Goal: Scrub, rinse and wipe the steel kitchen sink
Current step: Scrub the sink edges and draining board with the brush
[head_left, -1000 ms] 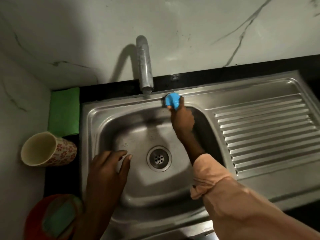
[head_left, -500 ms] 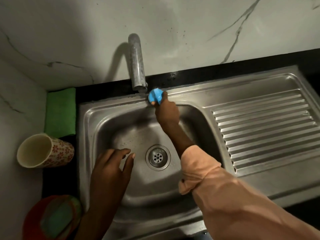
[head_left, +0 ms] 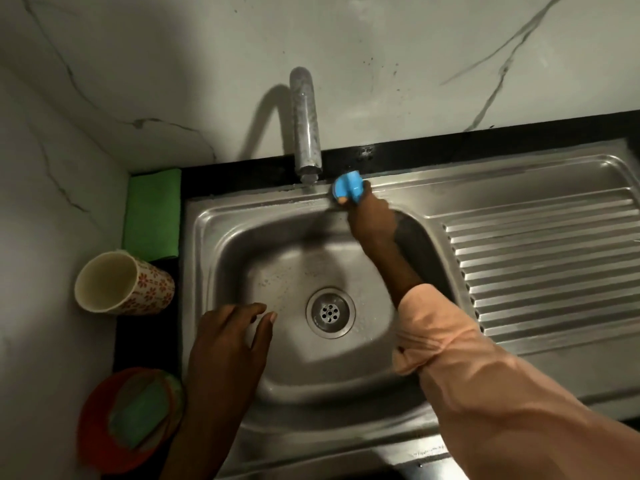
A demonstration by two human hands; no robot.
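R hand (head_left: 372,221) grips blue scrubber (head_left: 347,187) on sink rim (head_left: 263,204).

We can read no text, brand, number or sign anywhere in this view. The only hint of lettering is a faint pale mark on the front lip of the steel sink (head_left: 429,453), too small and blurred for us to make out a single character. The cup (head_left: 128,284) beside the basin carries a pattern of small red flowers, not writing.
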